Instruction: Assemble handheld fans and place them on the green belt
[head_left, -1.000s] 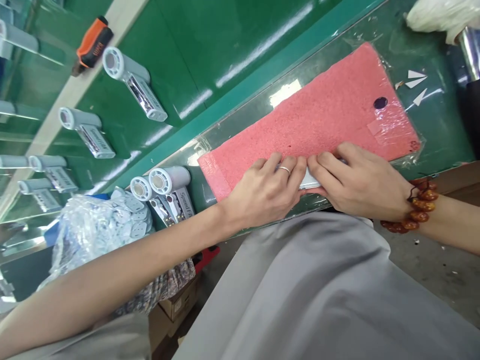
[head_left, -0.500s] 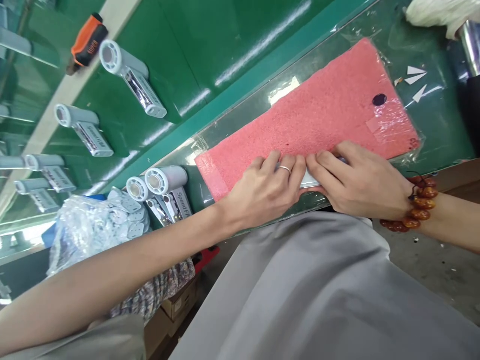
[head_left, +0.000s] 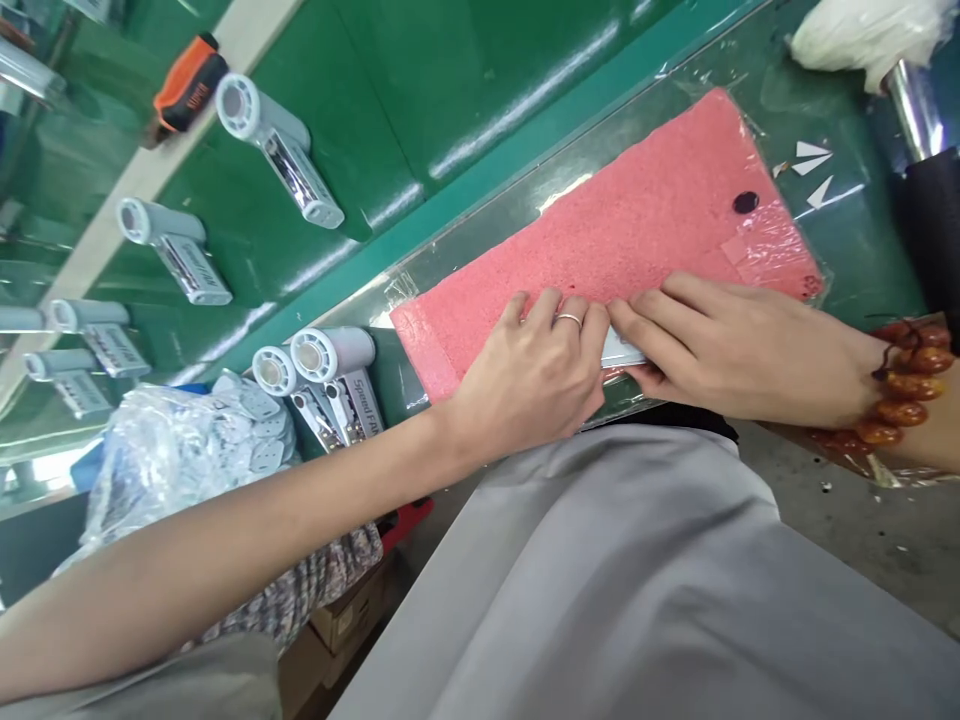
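Note:
A pale grey, smooth-faced piece (head_left: pixel 621 350) lies at the near edge of a pink foam pad (head_left: pixel 600 240), mostly hidden under my hands. My left hand (head_left: pixel 536 365), with a ring on one finger, is curled over its left end, fingertips on the pad side. From the right, my right hand (head_left: pixel 720 345) grips the other end, fingers laid over the top and the thumb at the near side. The fingertips of both hands almost meet over the piece. Its full shape cannot be seen.
Several handheld fans (head_left: pixel 281 150) lie on the green conveyor belt (head_left: pixel 420 80). Two more fans (head_left: pixel 334 360) stand left of the pad, beside a plastic bag (head_left: pixel 180 450) of pale parts. Orange-black pliers (head_left: pixel 187 85) rest on the rail. White triangular stickers (head_left: pixel 814 165) and a cloth-wrapped tool (head_left: pixel 911 110) are at right.
My right hand's fingers have straightened somewhat over the grey piece, and its wrist has shifted right. My left hand stays nearly in place. The camera view has moved slightly.

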